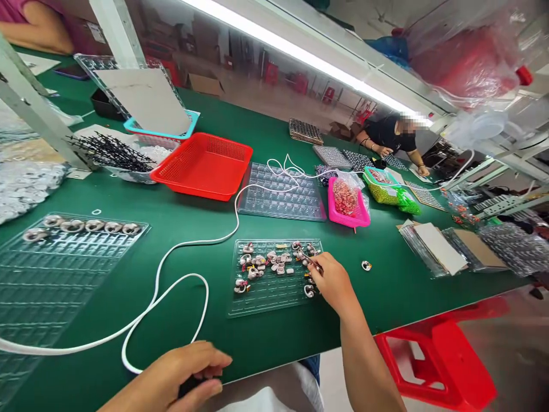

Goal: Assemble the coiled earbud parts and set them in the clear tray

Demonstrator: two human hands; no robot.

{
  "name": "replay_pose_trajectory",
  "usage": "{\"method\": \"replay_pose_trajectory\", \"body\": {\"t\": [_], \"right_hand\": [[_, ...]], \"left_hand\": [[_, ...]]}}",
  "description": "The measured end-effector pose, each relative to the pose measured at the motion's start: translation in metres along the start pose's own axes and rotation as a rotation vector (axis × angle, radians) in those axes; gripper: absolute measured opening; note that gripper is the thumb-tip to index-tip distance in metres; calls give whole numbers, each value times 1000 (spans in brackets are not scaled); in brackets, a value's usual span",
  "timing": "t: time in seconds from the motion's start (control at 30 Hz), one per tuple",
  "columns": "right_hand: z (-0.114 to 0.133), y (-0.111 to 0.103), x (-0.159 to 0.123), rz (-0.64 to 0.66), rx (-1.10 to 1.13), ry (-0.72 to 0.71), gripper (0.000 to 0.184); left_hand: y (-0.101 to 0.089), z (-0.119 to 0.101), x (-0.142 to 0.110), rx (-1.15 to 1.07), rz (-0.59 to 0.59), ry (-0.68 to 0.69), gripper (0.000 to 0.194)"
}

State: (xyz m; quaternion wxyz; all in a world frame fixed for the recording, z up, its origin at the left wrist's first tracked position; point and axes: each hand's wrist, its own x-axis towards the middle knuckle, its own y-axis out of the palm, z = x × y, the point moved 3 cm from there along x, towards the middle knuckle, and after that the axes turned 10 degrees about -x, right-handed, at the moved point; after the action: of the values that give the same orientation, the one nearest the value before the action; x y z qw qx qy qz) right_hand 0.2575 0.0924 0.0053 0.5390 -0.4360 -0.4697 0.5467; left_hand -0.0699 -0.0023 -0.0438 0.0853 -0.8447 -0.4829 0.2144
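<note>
My right hand [332, 281] is over the right side of a clear plastic tray [274, 297], closed on a pair of dark, thin tweezers [316, 265]. Their tip reaches small parts at the tray's upper right. Small ring-shaped earphone-like pieces [241, 286] with coloured wires sit along the tray's sides, and loose pale shell parts [278, 261] lie heaped in its middle. Near the table's front edge, my left hand [184, 375] is curled, its thumb below the fingers. Something dark shows in its palm, too hidden to name. One more ring-shaped piece [366, 265] lies on the table right of the tray.
A white cable [171, 252] loops across the green table [201, 220]. Another tray [64, 269] lies left. Behind are a red basket [206, 166], stacked clear trays [283, 191] and a pink bin [349, 216]. A co-worker [392, 134] sits far right; a red stool [454, 366] stands below.
</note>
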Motion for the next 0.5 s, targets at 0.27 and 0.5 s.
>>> {"method": "replay_pose_trajectory", "body": {"t": [0.27, 0.5], "right_hand": [[1, 6, 20, 23, -53, 20, 8], [6, 3, 3, -33, 84, -2, 10]], "left_hand": [[-3, -25, 36, -44, 14, -11, 30], [0, -31, 41, -110, -60, 31, 29]]}}
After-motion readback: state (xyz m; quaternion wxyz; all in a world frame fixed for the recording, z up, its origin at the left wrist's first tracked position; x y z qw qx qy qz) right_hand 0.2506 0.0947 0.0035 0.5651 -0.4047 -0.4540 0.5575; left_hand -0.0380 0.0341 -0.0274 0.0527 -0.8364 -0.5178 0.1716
